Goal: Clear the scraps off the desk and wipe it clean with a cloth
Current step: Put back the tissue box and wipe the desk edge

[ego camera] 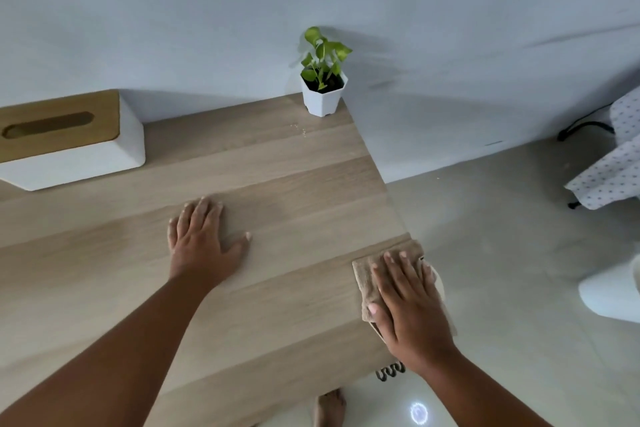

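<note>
Wooden desk (277,184) against a pale wall, being wiped at its right edge.

Right hand (405,305) presses flat, fingers spread, on a beige cloth (369,274) that overhangs the desk's right edge. Left hand (204,239) lies open, palm down on bare wood, grasping nothing. A tissue box (69,142) and potted plant (322,80) stand along the back.

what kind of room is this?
Likely a home room, perhaps a bedroom: a wooden desk against a plain wall, holding a tissue box and a small potted plant, with a slipper on the tiled floor.
</note>
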Demonstrator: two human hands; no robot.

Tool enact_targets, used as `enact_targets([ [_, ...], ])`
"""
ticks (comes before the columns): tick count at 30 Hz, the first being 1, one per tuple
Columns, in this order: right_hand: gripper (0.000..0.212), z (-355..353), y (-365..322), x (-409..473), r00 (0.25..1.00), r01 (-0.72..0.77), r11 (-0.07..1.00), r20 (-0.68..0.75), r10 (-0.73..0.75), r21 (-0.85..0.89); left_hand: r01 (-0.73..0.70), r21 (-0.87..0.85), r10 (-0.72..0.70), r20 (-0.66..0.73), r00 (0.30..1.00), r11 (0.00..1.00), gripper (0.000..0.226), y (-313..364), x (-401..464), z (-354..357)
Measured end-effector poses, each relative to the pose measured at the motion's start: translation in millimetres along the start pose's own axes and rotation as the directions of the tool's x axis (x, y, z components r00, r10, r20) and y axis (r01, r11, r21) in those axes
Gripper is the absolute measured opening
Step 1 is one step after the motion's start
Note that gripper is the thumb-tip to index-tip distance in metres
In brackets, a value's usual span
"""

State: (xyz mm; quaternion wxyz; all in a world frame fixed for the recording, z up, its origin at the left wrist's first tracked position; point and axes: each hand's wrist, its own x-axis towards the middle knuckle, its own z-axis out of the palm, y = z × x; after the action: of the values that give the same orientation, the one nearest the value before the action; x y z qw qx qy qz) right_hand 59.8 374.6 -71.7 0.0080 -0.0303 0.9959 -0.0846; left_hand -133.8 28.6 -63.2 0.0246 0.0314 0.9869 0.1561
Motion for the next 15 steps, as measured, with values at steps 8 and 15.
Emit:
enact_targets([
  [8, 0.069, 8, 0, 51, 0.994, 0.104, 0.994, 0.033, -0.103, -0.037, 0.007, 0.085, -0.003, -0.039, 0.999, 0.996, 0.091, -30, 29, 1],
  [15, 0.078, 11, -31, 154, 0.998, -0.010, 1.000, 0.065, 0.012, -0.028, 0.000, 0.108, 0.006, -0.057, 0.998, 0.994, 0.088, -34, 31, 4],
])
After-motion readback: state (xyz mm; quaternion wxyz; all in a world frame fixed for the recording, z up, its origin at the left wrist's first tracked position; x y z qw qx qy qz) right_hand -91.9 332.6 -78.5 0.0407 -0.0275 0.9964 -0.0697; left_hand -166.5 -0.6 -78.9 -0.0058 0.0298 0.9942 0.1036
